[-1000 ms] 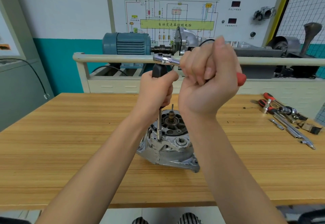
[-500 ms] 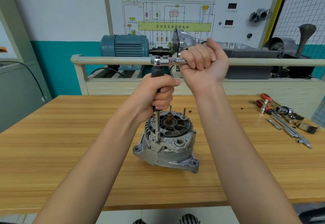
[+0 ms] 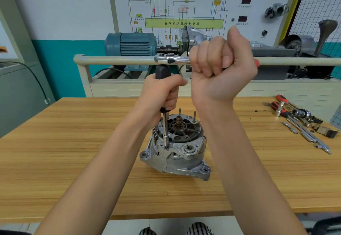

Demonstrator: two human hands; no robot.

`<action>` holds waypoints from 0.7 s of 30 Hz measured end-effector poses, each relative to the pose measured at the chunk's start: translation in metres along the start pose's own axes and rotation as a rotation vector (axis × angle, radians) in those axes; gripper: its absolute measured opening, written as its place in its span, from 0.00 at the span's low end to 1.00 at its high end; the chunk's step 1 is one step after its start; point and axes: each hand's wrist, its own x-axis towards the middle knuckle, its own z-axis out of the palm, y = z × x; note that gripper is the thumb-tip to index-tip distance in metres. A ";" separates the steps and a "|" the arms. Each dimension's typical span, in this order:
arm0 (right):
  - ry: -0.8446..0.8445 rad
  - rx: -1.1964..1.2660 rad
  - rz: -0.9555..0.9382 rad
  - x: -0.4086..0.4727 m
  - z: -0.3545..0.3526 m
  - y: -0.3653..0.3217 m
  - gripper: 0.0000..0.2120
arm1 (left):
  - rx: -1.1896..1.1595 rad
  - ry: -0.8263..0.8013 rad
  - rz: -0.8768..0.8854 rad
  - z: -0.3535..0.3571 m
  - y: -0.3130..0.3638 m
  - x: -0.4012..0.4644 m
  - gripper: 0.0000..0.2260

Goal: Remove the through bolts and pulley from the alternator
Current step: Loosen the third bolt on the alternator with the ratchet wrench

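Alternator (image 3: 175,153) standing mid-benchtop (image 3: 73,161), well back from the near edge, bare wood on both sides; loose hand tools (image 3: 302,122) lie well apart to its right. Left hand (image 3: 162,94) wraps the black extension driver (image 3: 163,94), upright — its tip seated at a through bolt (image 3: 166,147) on the housing rim. Right hand (image 3: 221,70), fisted, grips the horizontal ratchet handle (image 3: 173,59) above the alternator.

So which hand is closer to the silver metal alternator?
Left. The left hand holds the black driver handle just above the alternator; the right hand is higher.
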 end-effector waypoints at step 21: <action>0.001 -0.084 -0.151 -0.015 0.015 0.009 0.18 | 0.027 0.154 0.019 0.008 0.000 0.000 0.23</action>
